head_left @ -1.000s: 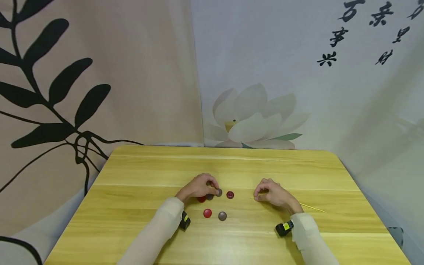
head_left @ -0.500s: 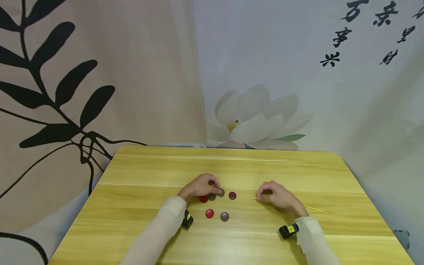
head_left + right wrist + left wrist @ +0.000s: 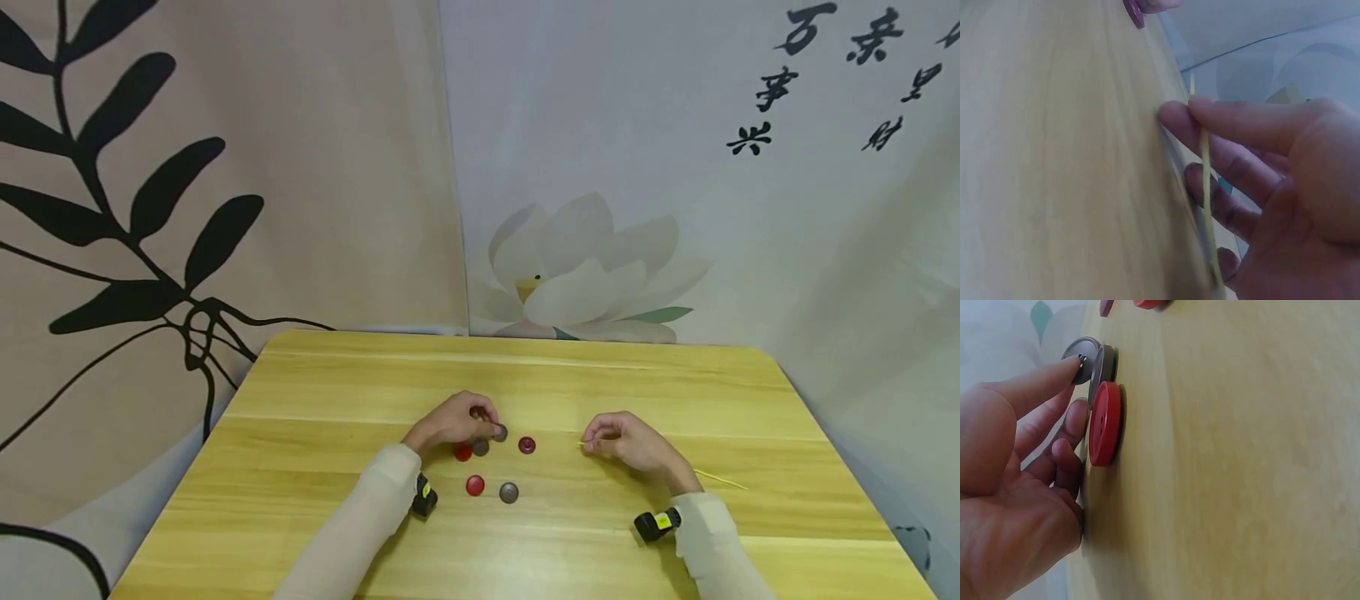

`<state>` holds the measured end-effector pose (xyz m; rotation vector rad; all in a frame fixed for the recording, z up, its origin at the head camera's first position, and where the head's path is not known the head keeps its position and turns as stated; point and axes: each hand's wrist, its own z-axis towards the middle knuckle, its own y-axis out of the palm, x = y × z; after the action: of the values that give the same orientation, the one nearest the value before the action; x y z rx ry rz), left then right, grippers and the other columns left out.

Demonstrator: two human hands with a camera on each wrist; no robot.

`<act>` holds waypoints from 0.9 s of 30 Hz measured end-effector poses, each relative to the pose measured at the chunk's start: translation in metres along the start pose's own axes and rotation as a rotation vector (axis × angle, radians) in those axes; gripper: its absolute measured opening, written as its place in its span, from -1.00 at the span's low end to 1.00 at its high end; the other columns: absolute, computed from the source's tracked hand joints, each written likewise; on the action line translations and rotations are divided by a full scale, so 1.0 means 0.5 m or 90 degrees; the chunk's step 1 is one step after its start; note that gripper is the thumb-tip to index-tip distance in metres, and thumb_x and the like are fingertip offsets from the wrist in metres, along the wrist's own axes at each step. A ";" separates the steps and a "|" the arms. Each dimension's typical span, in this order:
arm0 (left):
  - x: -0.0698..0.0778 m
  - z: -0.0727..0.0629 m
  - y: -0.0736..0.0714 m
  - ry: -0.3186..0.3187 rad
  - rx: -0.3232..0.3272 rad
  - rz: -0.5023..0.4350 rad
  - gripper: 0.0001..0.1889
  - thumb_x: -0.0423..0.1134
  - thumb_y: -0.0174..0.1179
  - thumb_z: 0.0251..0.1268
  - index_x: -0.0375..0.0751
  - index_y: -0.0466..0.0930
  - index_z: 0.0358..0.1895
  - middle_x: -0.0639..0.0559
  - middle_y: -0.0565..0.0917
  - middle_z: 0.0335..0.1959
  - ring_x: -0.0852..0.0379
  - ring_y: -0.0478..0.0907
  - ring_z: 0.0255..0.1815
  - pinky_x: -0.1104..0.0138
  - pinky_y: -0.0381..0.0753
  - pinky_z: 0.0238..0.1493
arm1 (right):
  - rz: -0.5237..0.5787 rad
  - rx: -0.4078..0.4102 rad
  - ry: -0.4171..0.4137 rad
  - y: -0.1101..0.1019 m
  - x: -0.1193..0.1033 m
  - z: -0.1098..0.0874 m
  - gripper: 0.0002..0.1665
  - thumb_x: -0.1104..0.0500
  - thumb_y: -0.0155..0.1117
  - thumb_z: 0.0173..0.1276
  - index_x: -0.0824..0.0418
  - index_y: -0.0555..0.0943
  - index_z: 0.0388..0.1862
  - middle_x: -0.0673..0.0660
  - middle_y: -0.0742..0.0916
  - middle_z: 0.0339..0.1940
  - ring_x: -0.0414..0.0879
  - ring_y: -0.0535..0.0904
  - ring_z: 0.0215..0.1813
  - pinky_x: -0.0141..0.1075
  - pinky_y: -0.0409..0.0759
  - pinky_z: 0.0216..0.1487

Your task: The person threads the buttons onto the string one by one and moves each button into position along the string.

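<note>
My left hand (image 3: 454, 419) pinches a grey button (image 3: 1091, 347) with small holes, its thumb over the button's face. In the left wrist view, this button is raised on edge beside another grey button (image 3: 1102, 375) and a red button (image 3: 1105, 425). My right hand (image 3: 633, 442) pinches a thin yellow cord (image 3: 1207, 187) between thumb and index finger. A short pointed end sticks out past the fingertips in the right wrist view, and the rest trails under the palm. Behind the right wrist, the head view shows the cord's tail lying on the table.
Between the hands lies a dark red button (image 3: 527, 446). Nearer the person are a red button (image 3: 475, 485) and a grey button (image 3: 508, 492). The wooden table (image 3: 360, 375) ends at a printed cloth backdrop (image 3: 360, 167).
The head view has shifted slightly, moving the scene a little to the right. Less of the cord's end shows past the right fingertips. The left hand keeps its pinch on the grey button.
</note>
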<state>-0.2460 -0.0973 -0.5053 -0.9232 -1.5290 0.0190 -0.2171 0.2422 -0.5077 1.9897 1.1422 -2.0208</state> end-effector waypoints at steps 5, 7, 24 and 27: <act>-0.002 0.001 0.002 -0.006 0.014 -0.011 -0.92 -0.16 0.32 0.28 -0.05 0.67 -0.30 0.07 0.62 -0.36 0.12 0.46 -0.35 0.27 0.46 -0.29 | -0.005 0.010 0.013 -0.001 -0.001 0.000 -0.82 0.41 0.18 0.40 0.36 0.66 -0.09 0.20 0.79 -0.23 0.02 0.70 -0.11 -0.40 0.58 -0.06; -0.002 0.002 0.001 -0.013 0.023 -0.017 -0.94 -0.16 0.31 0.29 -0.04 0.68 -0.30 0.06 0.62 -0.37 0.12 0.47 -0.35 0.27 0.47 -0.28 | -0.021 0.020 0.017 -0.001 -0.003 -0.001 -0.83 0.38 0.20 0.40 0.33 0.68 -0.09 0.17 0.80 -0.24 0.01 0.70 -0.11 -0.40 0.57 -0.08; -0.001 0.001 0.005 -0.050 0.112 -0.056 -0.92 -0.16 0.29 0.33 -0.05 0.68 -0.26 0.04 0.60 -0.33 0.09 0.44 -0.30 0.29 0.43 -0.28 | -0.115 0.088 -0.017 0.005 -0.038 -0.003 -0.86 0.30 0.24 0.41 0.22 0.74 -0.20 0.10 0.78 -0.25 0.00 0.65 -0.14 -0.22 0.56 -0.05; 0.001 0.002 0.007 -0.054 0.126 -0.061 -0.92 -0.15 0.29 0.34 -0.05 0.68 -0.26 0.04 0.61 -0.33 0.09 0.45 -0.31 0.29 0.43 -0.30 | -0.124 0.099 -0.021 0.006 -0.045 -0.004 -0.86 0.31 0.24 0.41 0.21 0.73 -0.21 0.07 0.77 -0.26 -0.04 0.62 -0.15 -0.24 0.56 -0.05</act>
<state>-0.2448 -0.0942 -0.5066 -0.6991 -1.6168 0.1410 -0.2104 0.2313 -0.4889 1.9734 1.2521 -2.2940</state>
